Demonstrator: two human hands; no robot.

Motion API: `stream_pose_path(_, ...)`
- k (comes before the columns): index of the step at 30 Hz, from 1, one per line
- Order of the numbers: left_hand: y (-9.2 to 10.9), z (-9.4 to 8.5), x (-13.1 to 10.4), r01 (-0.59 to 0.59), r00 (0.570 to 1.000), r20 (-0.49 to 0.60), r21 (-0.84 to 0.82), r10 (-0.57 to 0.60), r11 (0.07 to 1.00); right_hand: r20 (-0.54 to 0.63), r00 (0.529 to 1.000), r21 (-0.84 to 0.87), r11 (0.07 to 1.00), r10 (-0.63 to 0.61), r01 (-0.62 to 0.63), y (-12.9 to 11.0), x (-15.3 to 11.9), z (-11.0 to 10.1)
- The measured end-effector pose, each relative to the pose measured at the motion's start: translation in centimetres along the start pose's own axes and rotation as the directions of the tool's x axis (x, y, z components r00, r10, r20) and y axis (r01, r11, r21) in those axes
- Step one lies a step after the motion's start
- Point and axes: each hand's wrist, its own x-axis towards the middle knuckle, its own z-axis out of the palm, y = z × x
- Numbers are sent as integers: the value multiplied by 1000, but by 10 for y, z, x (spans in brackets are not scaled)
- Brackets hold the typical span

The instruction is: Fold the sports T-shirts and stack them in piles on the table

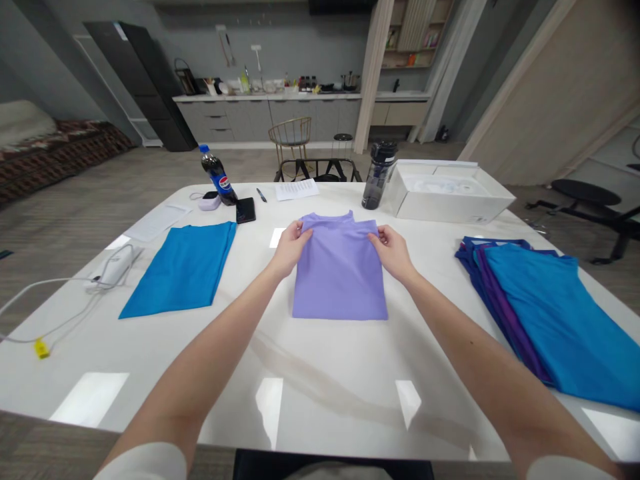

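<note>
A lavender T-shirt (341,277), folded into a near-rectangle, lies on the white table in front of me with its neckline at the far end. My left hand (292,248) pinches its upper left corner between thumb and fingers. At the upper right corner, my right hand (393,252) grips the cloth the same way. A folded blue garment (183,270) lies flat to the left of my left arm. To the right of my right arm sits a pile of clothes, with a bright blue garment (560,313) on top and purple and navy cloth (515,320) showing beneath.
Along the far side stand a cola bottle (219,175), a phone (245,211), a pen (261,195), a paper sheet (297,189), a dark water bottle (379,177) and a white box (445,193). A power strip (114,267) with a white cable lies at the left.
</note>
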Motion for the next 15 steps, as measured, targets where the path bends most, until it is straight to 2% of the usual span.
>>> stream_pose_path(3, 16, -1, 51, -18, 1000, -23, 5, 18, 1000, -43, 996, 2, 997, -75, 75, -14, 50, 5)
stream_pose_path(5, 7, -6, 83, 5, 995, -100, 60, 1, 998, -66, 992, -31, 994, -104, 102, -9, 83, 15)
stream_pose_path(7, -16, -15, 108, 86, 977, -207, 181, -47, 980, -71, 996, -125, 991, -58, 48, 9, 109, 31)
stream_pose_path(8, -32, -19, 116, 151, 964, -252, 272, -81, 950, -54, 999, -198, 980, 5, -15, 20, 118, 39)
stream_pose_path(11, -76, -30, 129, 303, 941, -301, 540, -156, 785, 41, 967, -417, 884, 251, -212, 57, 131, 62)
stream_pose_path(13, -95, -35, 136, 282, 952, -274, 610, -137, 741, 51, 949, -457, 852, 311, -255, 76, 134, 71)
stream_pose_path(15, -103, -37, 146, 218, 963, -258, 577, -78, 787, -11, 968, -412, 881, 252, -234, 88, 138, 75)
